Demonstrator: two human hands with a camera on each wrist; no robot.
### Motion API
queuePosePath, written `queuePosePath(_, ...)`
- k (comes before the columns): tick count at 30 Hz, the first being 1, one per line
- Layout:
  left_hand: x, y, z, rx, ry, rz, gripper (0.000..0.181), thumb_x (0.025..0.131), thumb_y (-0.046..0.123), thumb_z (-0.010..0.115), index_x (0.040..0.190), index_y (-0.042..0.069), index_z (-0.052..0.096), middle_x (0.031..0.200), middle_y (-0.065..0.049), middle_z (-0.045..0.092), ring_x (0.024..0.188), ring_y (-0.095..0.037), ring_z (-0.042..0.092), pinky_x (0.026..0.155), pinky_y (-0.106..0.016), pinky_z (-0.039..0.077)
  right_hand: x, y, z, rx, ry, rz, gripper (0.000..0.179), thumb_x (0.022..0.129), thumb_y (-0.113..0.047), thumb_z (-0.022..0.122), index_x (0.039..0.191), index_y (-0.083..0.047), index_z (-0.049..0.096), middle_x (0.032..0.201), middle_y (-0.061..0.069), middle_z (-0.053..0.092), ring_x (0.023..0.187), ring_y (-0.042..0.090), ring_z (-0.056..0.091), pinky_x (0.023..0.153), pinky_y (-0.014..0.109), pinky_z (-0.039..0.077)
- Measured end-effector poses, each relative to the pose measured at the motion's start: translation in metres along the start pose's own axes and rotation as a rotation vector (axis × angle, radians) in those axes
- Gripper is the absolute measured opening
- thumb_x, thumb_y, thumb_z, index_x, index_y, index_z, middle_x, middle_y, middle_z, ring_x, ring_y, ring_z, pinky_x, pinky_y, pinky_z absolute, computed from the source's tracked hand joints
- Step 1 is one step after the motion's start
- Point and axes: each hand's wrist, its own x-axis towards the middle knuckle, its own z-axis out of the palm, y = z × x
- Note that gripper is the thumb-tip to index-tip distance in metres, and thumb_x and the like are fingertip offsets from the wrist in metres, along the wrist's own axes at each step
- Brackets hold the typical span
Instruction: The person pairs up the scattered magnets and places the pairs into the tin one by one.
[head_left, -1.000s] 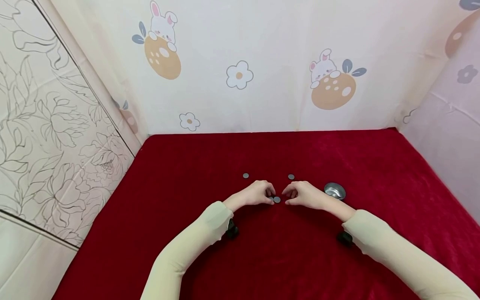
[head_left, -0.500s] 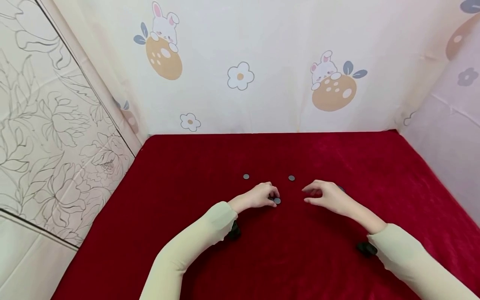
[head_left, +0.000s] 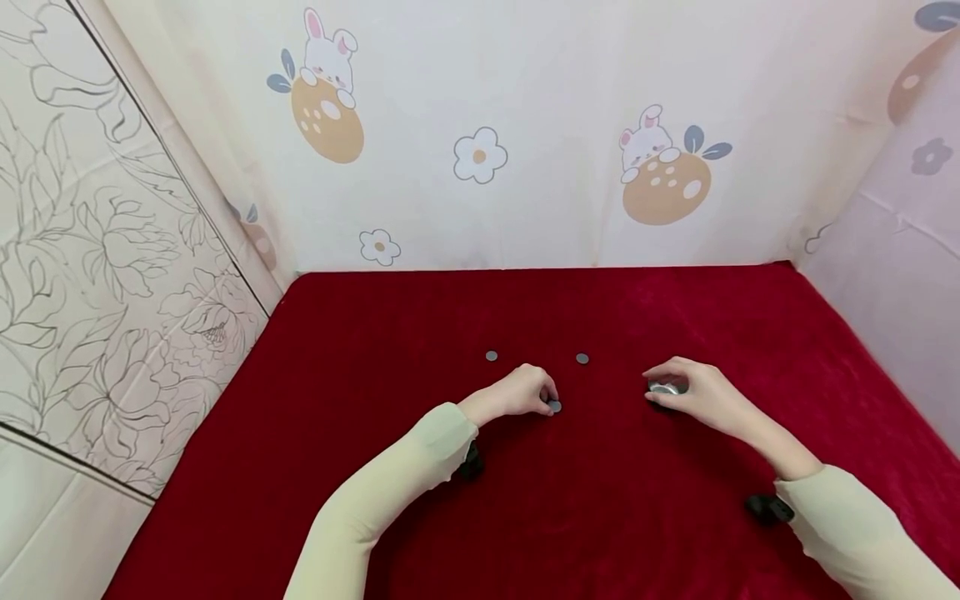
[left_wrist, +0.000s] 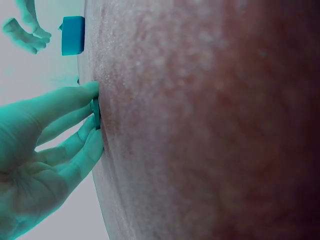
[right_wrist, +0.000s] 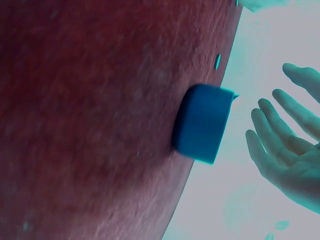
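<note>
Two bare hands work low over a red cloth (head_left: 480,517), each near a different small thing. The left hand (head_left: 522,390) holds a flat grey disc (head_left: 555,407) between thumb and fingertips, its grip narrow; in the left wrist view the thumb meets one side of the disc and the fingers the other, down at the surface of the cloth. In the head view that disc is near the middle of the cloth, its edge showing just past the fingertips. The right hand (head_left: 701,393) is spread wide around a shiny metal bowl (head_left: 663,389), with the thumb on the near side and the fingers on the far side. The right wrist view shows a gap between those fingers and the bowl, so the hand holds nothing. The bowl rests on the cloth, to the right of the disc and well apart from it. Farther back lie a far left disc (head_left: 491,356) and a far right disc (head_left: 582,359), both grey, flat and apart from each other. Pale green sleeves (head_left: 405,467) cover the arms. Behind the cloth hangs a white curtain (head_left: 555,192) printed with rabbits, orange fruit and flowers; on the left stands a panel (head_left: 97,250) with line-drawn blossoms.
</note>
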Motion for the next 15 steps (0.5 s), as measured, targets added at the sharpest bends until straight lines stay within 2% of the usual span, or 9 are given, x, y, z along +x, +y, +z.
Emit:
queuePosePath(9, 0.001, 0.0, -0.004, -0.03, -0.02, 0.013, 0.016, 0.076, 0.016, 0.07, 0.09, 0.008, 0.069, 0.071, 0.004, 0.06, 0.06, -0.004, 0.051, 0.054, -0.012, 0.04, -0.007, 0.011, -0.009, -0.066, 0.089, -0.009, 0.026, 0.073, -0.014, 0.072, 0.096, -0.006, 0.065, 0.089, 0.006, 0.062, 0.078, 0.01, 0.054, 0.065, 0.018, 0.041)
queuePosePath(15, 0.002, -0.002, -0.006, -0.07, -0.028, 0.031, 0.014, 0.076, 0.015, 0.069, 0.089, 0.009, 0.069, 0.069, 0.005, 0.06, 0.059, -0.004, 0.051, 0.054, -0.013, 0.04, -0.009, 0.021, -0.011, -0.059, 0.095, 0.018, 0.032, 0.07, -0.016, 0.075, 0.098, -0.004, 0.064, 0.091, 0.008, 0.061, 0.08, 0.009, 0.053, 0.066, 0.014, 0.041)
